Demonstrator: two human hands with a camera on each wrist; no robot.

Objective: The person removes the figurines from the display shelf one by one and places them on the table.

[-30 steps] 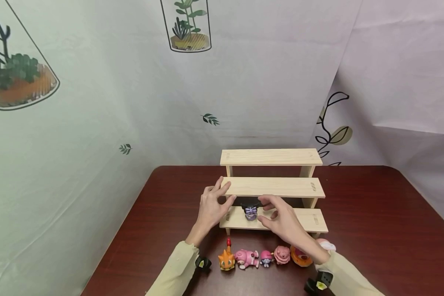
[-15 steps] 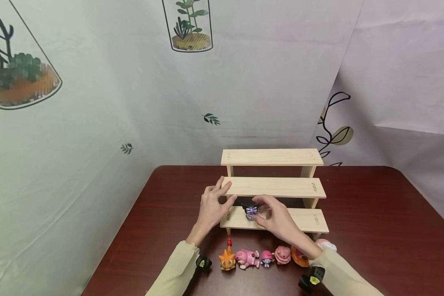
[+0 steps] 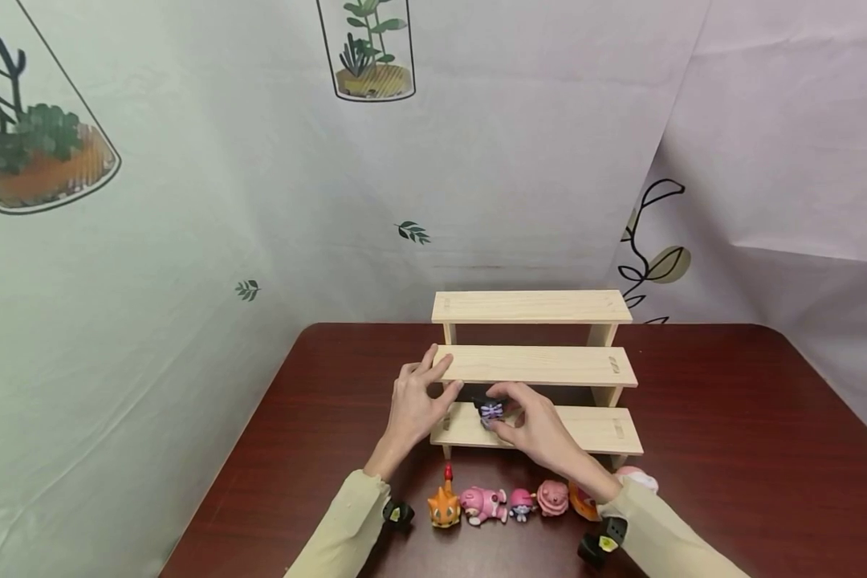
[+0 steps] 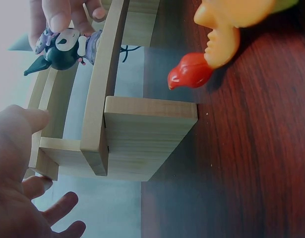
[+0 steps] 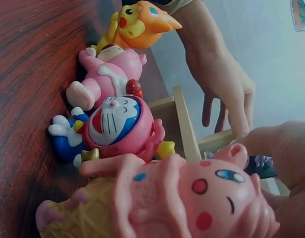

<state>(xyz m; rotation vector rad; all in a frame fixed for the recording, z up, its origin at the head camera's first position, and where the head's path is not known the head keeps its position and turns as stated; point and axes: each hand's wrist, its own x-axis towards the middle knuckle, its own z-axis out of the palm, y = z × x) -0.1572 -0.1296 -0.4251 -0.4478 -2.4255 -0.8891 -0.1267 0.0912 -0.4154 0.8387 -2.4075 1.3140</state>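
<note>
A small figurine with black ears and a purple bow stands on the lowest tier of a pale wooden three-tier shelf. My right hand pinches it between thumb and fingers from its right side. In the left wrist view the figurine shows a white face under a dark hood, with fingertips around it. At the shelf's left end my left hand holds the middle board, thumb at the front edge and a finger at its end; its other fingers spread free.
In front of the shelf lies a row of toys: an orange figure with a red-tipped tail, a pink bear, a pink-hooded cat and a pink ice-cream-cone figure. The right forearm partly covers an orange toy.
My right hand has moved left and its thumb and fingers have closed on the black-eared figurine, which is slightly turned. My left hand has stayed at the shelf's end.
</note>
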